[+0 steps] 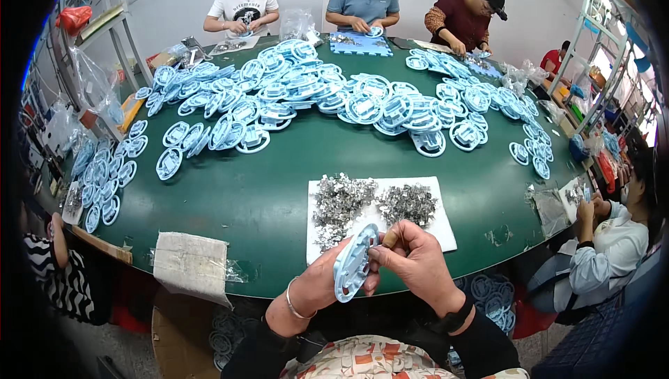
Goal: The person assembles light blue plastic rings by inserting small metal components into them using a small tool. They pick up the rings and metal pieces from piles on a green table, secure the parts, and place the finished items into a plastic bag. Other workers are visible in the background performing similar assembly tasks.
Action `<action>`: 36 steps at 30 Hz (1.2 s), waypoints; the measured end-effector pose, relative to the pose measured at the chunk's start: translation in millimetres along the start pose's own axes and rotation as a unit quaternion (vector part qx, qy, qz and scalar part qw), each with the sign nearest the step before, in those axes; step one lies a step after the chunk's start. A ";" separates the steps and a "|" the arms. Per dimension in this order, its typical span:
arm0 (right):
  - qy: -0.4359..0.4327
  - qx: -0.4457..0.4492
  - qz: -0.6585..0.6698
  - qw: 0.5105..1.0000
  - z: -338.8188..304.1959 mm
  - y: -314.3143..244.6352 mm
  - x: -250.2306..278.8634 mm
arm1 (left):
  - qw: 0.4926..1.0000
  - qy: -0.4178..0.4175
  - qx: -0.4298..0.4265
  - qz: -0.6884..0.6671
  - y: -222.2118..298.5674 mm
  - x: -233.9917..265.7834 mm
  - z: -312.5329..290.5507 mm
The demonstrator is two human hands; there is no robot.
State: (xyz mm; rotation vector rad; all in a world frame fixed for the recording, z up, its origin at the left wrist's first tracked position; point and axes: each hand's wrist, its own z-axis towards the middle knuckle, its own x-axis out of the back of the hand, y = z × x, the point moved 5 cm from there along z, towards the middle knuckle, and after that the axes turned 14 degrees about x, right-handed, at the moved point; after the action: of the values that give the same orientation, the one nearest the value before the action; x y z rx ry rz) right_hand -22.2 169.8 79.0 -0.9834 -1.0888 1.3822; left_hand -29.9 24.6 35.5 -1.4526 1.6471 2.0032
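Observation:
My left hand (313,283) grips a light blue oval plastic part (352,267) by its edge, tilted nearly upright above the table's near edge. Close against its inner side, my right hand (418,260) has its thumb and fingers pinched together; what they hold is too small to make out. A tan covering wraps one right fingertip. Just beyond both hands lies a white pad (444,229). On it sit two heaps of small shiny metal pieces, a left heap (340,205) and a right heap (407,204).
Many similar blue parts (366,100) are piled across the green table (244,198). A worn whitish board (189,260) hangs over the near edge at left. Co-workers sit along the far side and at both ends. Beneath the table, a cardboard box (174,330) stands at left.

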 end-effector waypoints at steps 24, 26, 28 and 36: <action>0.025 0.011 0.004 1.000 -21.2 18.6 32.9 | 0.968 -0.123 0.037 -0.214 2.6 0.9 2.5; 0.030 0.028 -0.018 0.999 -30.6 23.9 33.4 | 0.976 -0.101 0.013 -0.192 4.1 5.2 -0.7; 0.034 0.035 -0.029 0.998 -38.3 32.2 35.6 | 0.987 -0.072 -0.006 -0.145 4.2 13.4 -4.9; 0.063 0.052 -0.077 0.994 -48.8 69.5 45.8 | 0.989 0.107 0.041 -0.089 -24.5 41.4 -22.0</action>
State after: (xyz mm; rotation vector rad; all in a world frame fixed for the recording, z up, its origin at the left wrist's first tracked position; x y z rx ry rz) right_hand 4.0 219.0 0.1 -0.8789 -0.9688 1.2226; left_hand -22.8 -1.9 -9.8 -1.7683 1.5918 1.7168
